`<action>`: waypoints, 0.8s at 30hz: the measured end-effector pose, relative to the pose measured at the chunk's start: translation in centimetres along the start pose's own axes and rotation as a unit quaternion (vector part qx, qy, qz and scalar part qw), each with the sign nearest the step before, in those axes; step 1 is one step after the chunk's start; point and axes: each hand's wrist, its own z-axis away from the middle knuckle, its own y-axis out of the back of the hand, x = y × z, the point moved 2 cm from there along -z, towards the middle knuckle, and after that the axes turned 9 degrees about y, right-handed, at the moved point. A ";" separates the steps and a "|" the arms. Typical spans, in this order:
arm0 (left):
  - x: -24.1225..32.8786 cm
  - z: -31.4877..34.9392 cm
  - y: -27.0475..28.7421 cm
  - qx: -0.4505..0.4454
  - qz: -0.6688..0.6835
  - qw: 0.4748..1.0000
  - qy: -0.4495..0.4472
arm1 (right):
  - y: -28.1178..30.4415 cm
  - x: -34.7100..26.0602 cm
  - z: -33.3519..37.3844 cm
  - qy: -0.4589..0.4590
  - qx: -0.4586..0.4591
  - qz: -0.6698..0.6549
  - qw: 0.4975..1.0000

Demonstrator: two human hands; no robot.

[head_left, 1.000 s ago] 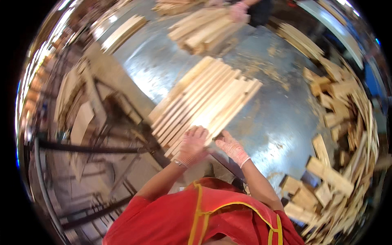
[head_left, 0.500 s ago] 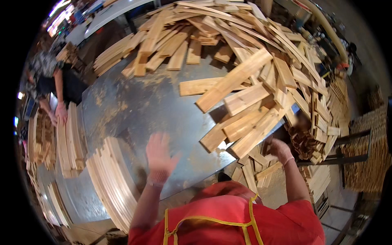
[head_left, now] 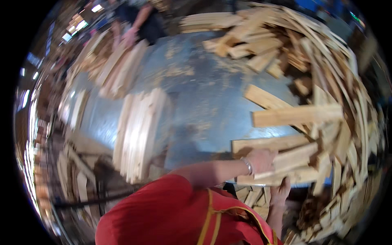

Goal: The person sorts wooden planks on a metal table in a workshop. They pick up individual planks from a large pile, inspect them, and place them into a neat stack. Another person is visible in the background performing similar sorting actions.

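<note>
At the near edge of the metal table (head_left: 196, 110), the left hand (head_left: 262, 160) reaches across the body and lies back uppermost over the left end of a pale board (head_left: 297, 157); blur hides its fingertips, so whether they pinch the wood or merely rest cannot be determined. Nearer the body, the right hand (head_left: 280, 191) meets the edge of a near board (head_left: 300, 175), its closure likewise undetermined. Contact from above and from the near side appears suited to steadying loose, overlapping pieces. Just beyond the left hand lies a rear board (head_left: 261, 144). Right of the grip, a heap of boards (head_left: 360, 106) lies disordered; well left, a row of boards (head_left: 136, 134) lies side by side, presumably aligned for neat keeping
</note>
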 end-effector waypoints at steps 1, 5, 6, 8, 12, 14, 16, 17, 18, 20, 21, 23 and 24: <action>-1.6 3.4 1.2 -0.012 0.017 1.000 0.010 | 0.2 1.6 1.7 -0.011 0.029 0.031 0.999; -12.6 14.2 2.0 -0.041 0.135 0.989 0.044 | -1.9 9.1 7.4 -0.153 -0.103 0.092 0.978; -14.8 16.6 1.8 -0.037 0.174 0.983 0.034 | -4.8 11.2 8.6 -0.210 -0.099 0.049 0.972; -19.0 20.7 2.5 -0.011 0.178 0.978 0.104 | -10.4 14.7 10.3 -0.292 -0.113 0.057 0.948; -26.7 26.9 0.8 0.140 0.256 0.945 0.151 | -12.4 21.2 7.2 -0.267 -0.146 0.228 0.925; -29.1 29.6 0.2 0.210 0.252 0.922 0.207 | -15.3 25.4 5.5 -0.243 -0.109 0.299 0.916; -30.0 33.5 1.9 0.239 0.265 0.893 0.276 | -18.5 28.5 5.0 -0.214 -0.112 0.370 0.897; -30.5 35.3 0.8 0.350 0.230 0.861 0.288 | -19.5 30.3 5.2 -0.202 -0.132 0.386 0.890; -31.5 37.0 -0.1 0.352 0.237 0.851 0.310 | -20.6 32.1 5.6 -0.190 -0.152 0.402 0.883; -31.6 40.6 0.8 0.345 0.248 0.838 0.342 | -22.4 35.9 6.5 -0.191 -0.214 0.438 0.852; -31.2 41.8 1.2 0.338 0.214 0.842 0.363 | -22.3 38.1 6.4 -0.201 -0.242 0.448 0.837; -31.1 43.7 2.5 0.273 0.161 0.880 0.354 | -23.8 42.2 6.7 -0.208 -0.309 0.563 0.738; -31.3 44.2 2.7 0.240 0.134 0.896 0.348 | -25.0 44.5 7.6 -0.200 -0.341 0.657 0.642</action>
